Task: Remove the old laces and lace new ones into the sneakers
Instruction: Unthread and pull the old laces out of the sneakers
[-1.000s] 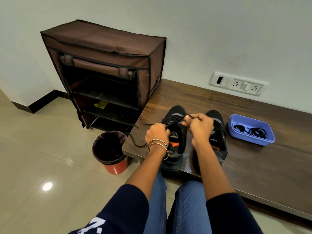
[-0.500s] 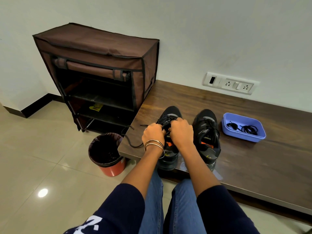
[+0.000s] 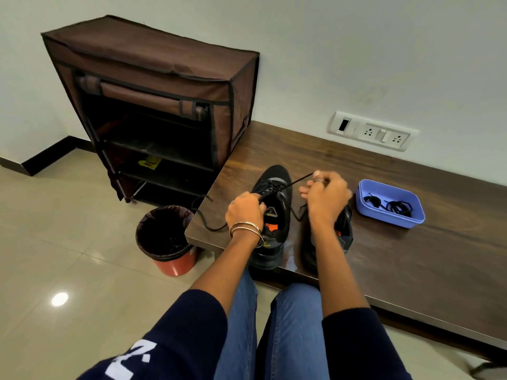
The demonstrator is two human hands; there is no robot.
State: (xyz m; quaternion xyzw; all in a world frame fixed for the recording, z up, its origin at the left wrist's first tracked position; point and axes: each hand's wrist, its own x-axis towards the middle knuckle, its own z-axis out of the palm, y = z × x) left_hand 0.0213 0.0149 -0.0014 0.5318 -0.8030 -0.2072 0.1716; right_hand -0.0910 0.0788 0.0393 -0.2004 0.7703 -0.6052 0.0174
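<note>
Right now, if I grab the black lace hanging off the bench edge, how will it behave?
The lace will probably be floppy: it curves limply over the bench edge. Likely light. It may drag, since it seems to run to the sneaker.

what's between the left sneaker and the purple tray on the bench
In the head view, the right sneaker stands between the left sneaker and the purple tray, mostly hidden under the right hand, which pulls a black lace taut.

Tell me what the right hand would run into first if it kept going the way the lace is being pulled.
Probably nothing soon: the right hand draws the black lace up and right, toward bare dark wooden bench and wall; depth is unclear.
</note>
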